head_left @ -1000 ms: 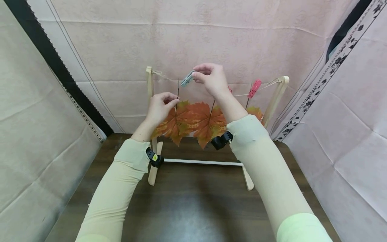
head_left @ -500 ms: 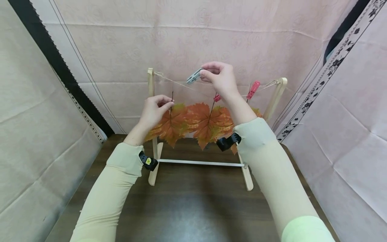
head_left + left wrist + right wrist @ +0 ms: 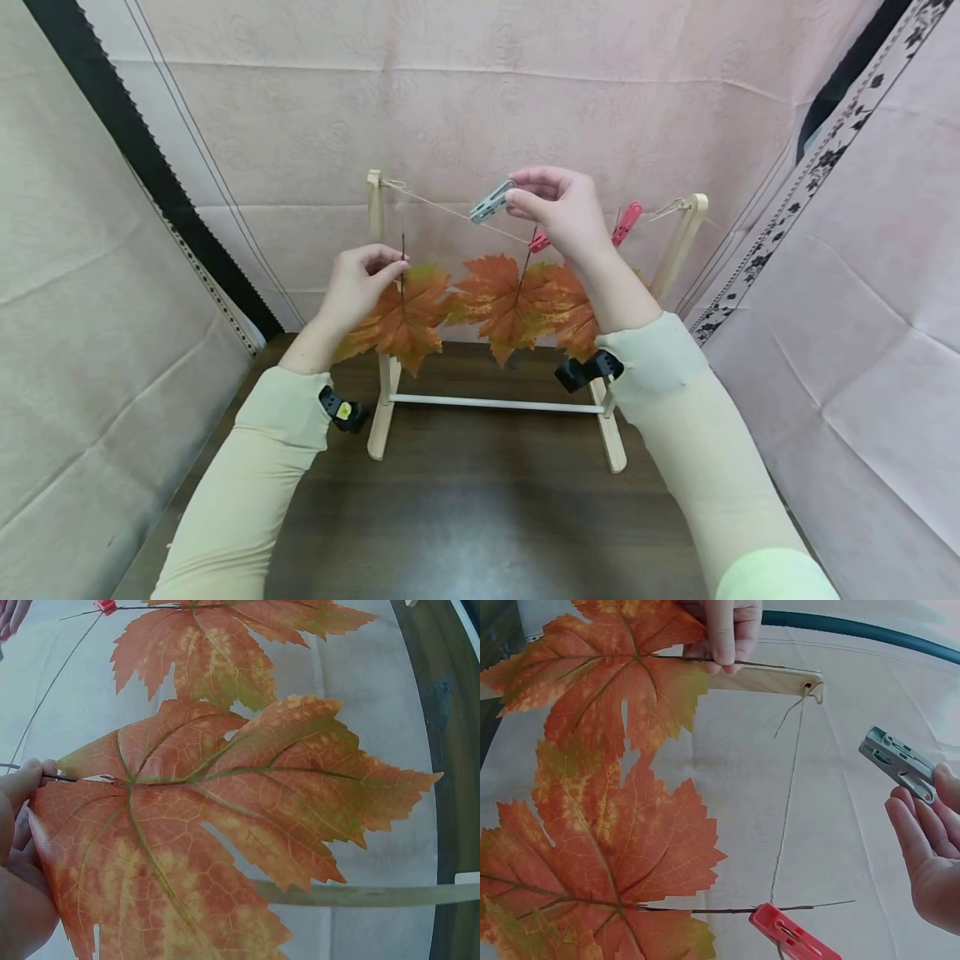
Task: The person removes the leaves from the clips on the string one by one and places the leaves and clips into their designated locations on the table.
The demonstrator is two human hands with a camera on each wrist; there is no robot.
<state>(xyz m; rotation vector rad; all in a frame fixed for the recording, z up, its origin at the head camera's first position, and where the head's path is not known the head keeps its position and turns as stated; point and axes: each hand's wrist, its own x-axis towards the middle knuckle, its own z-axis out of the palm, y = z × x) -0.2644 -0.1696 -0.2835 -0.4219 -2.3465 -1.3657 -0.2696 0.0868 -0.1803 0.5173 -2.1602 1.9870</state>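
Observation:
My left hand (image 3: 366,279) pinches the thin dark stem of an orange maple leaf (image 3: 408,321), near the left post; in the left wrist view this leaf (image 3: 202,787) spreads out from the fingertips. My right hand (image 3: 562,208) holds a grey-blue clothespin (image 3: 491,202) by one end, above the string (image 3: 442,207). Its other end points left and down, with nothing in it. A second maple leaf (image 3: 502,304) hangs from the string by a pink clothespin (image 3: 539,242). Farther right, another pink clothespin (image 3: 627,222) sits on the string, and the leaf there (image 3: 573,308) is partly hidden by my right arm.
The string runs between two wooden posts, the left post (image 3: 376,208) and the right post (image 3: 682,242). A white crossbar (image 3: 495,403) joins the stand's feet low over the dark wooden table (image 3: 480,500). Pale cloth (image 3: 480,108) hangs behind and at both sides.
My left hand has moved left and slightly down with its leaf, away from the middle leaf. The right hand has shifted right and a little lower with the grey-blue clothespin.

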